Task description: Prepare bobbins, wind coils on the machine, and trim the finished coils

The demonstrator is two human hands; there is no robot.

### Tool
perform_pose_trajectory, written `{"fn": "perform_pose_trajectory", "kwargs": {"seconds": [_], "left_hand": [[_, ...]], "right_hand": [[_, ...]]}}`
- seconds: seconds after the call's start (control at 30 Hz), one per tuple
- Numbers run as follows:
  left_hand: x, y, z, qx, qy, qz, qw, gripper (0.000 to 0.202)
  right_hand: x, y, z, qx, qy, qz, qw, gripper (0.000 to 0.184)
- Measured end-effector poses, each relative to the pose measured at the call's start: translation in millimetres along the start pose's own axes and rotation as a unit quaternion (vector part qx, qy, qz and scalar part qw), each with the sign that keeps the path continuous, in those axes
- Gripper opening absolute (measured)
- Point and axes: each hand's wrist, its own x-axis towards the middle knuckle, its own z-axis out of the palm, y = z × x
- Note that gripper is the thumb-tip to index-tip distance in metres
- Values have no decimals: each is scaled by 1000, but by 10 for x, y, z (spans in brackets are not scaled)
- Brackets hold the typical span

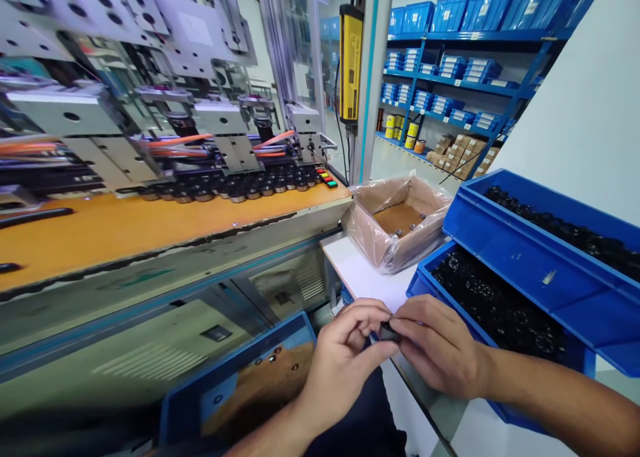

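My left hand (345, 357) and my right hand (437, 344) meet low in the middle of the view. Between their fingertips they grip a small round black part (389, 332), mostly covered by the fingers. The left thumb presses it from below, and the right fingers close on its far side. Just right of my right hand is a blue bin (425, 280) filled with small black parts, some with shiny rings. Another blue bin (540, 264) of black parts rests tilted on top of it.
A plastic-lined cardboard box (367, 227) stands beyond my hands. Left is a machine with an orange work surface (150, 227) bearing many round black parts (240, 189). Below it, a blue crate (167, 404) holds cardboard and several small rings. Blue shelving (465, 87) stands behind.
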Motion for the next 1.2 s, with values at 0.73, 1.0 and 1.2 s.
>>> {"fn": "perform_pose_trajectory", "kwargs": {"seconds": [0.73,1.0,1.2], "left_hand": [[277,161,-458,407,-15,268,873,14],[1336,949,-2120,737,198,5,646,19],[1431,1013,-2029,757,233,-16,610,44]], "right_hand": [[-164,126,-48,-85,-77,88,990,34],[-1021,1346,-522,-240,-187,179,936,42],[-1959,1798,-462,-211,-236,248,916,25]]}}
